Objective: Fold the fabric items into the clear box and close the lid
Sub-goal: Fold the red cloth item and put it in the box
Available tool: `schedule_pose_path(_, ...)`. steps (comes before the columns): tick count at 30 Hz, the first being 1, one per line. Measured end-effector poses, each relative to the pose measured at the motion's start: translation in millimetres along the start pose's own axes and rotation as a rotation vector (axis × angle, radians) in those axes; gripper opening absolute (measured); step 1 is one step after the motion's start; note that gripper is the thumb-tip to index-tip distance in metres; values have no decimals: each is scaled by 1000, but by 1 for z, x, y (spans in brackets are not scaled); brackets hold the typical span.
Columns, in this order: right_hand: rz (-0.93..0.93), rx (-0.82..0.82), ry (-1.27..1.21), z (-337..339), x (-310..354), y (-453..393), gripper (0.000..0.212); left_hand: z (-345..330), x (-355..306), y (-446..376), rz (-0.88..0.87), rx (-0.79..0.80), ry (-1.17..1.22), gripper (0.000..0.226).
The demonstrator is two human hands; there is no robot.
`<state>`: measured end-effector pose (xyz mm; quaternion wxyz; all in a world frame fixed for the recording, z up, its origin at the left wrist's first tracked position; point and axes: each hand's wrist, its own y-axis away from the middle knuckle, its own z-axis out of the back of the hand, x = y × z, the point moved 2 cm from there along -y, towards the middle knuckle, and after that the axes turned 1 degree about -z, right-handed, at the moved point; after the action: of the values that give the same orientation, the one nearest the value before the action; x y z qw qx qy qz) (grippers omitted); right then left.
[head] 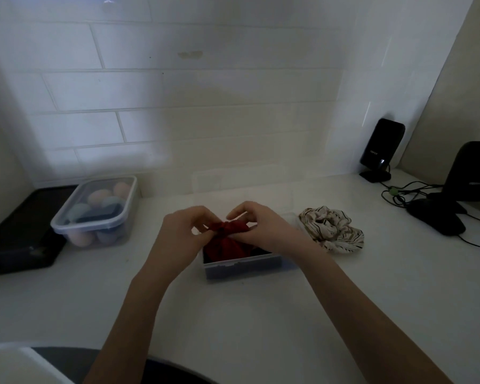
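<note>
Hands together above open clear box (241, 266) at surface (261, 328) centre. Left hand (182, 231) and right hand (263, 225) both in pinching grip on bunched red fabric (229, 234), lower part hanging into box. Striped fabric (333, 230) crumpled just right of box. Lidded container (94, 214) far left.

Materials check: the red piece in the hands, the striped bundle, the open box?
Red piece: soft matte cloth, gathers into creases. Striped bundle: thin cream fabric with dark stripes, crumpled loosely. Open box: likely clear rigid plastic; contents show through its wall.
</note>
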<state>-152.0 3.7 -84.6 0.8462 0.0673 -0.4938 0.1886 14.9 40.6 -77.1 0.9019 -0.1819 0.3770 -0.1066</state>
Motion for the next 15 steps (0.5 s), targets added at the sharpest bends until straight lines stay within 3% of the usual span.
schedule_pose_path(7, 119, -51, 233, -6, 6, -2, 25, -2, 0, -1, -47, 102, -240, 17)
schedule_pose_path(10, 81, -60, 301, -11, 7, -3, 11, -3, 2, -1, -59, 83, -277, 15)
schedule_pose_path(15, 39, -35, 408, -11, 6, -1, 22, 1, -2, 5, -84, 60, -110, 14)
